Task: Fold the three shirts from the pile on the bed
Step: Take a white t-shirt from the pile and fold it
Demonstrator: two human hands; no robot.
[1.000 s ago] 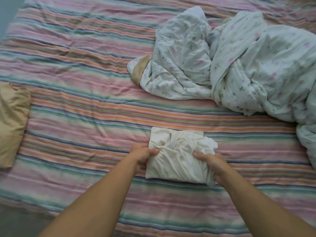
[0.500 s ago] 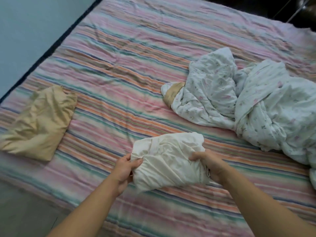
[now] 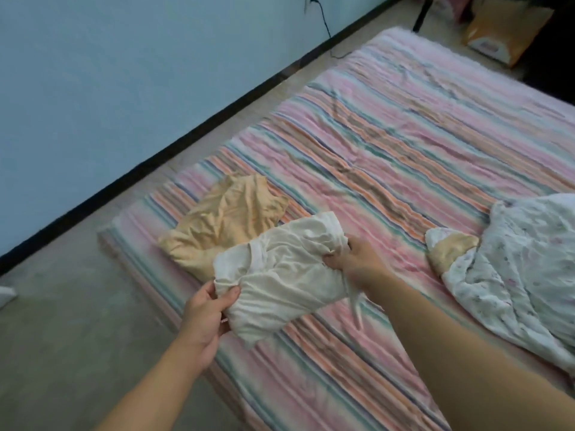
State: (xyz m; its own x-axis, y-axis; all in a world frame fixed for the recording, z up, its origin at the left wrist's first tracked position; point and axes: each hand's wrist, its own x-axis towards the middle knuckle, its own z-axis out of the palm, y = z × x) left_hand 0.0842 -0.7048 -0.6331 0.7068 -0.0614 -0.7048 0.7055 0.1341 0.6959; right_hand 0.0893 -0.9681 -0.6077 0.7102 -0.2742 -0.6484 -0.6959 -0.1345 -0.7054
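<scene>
A folded cream shirt hangs just above the striped bed, held between both hands. My left hand grips its near left edge and my right hand grips its right edge, where a strip of cloth dangles. Partly under the cream shirt's far corner lies a folded tan shirt near the bed's left corner. At the right lies a crumpled white floral pile with a tan piece poking out of it.
The bed's left edge meets a beige floor along a blue wall with a black skirting. A cable runs down the wall. An orange bag stands beyond the far end of the bed.
Both hands lifted the folded cream shirt off the bed and carried it left, up to the folded tan shirt. The view swung left toward the wall.
</scene>
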